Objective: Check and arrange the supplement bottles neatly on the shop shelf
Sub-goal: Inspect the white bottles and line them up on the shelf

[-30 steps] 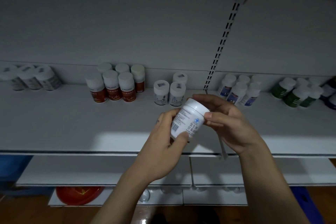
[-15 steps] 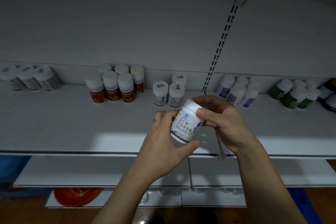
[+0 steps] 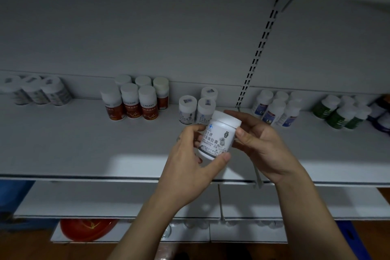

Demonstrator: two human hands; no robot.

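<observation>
Fingers of both my left hand (image 3: 187, 160) and right hand (image 3: 263, 145) curl round a white plastic, dark-banded supplement bottle (image 3: 218, 136) — tilted, frame centre — above the white shelf (image 3: 63, 143)

I hold a white supplement bottle (image 3: 218, 135) tilted above the shelf (image 3: 63, 143) near its front edge. My left hand (image 3: 190, 160) grips its base and my right hand (image 3: 261, 143) pinches near the cap. Along the back edge stand orange-labelled bottles (image 3: 132, 101), matching white bottles (image 3: 196, 107), blue-labelled bottles (image 3: 276, 107) and, toward the right end, green bottles (image 3: 341, 112).

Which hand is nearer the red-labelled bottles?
Left. The left hand sits in front and right of the red-labelled bottles; the right hand is farther right, beyond the held bottle.
</observation>
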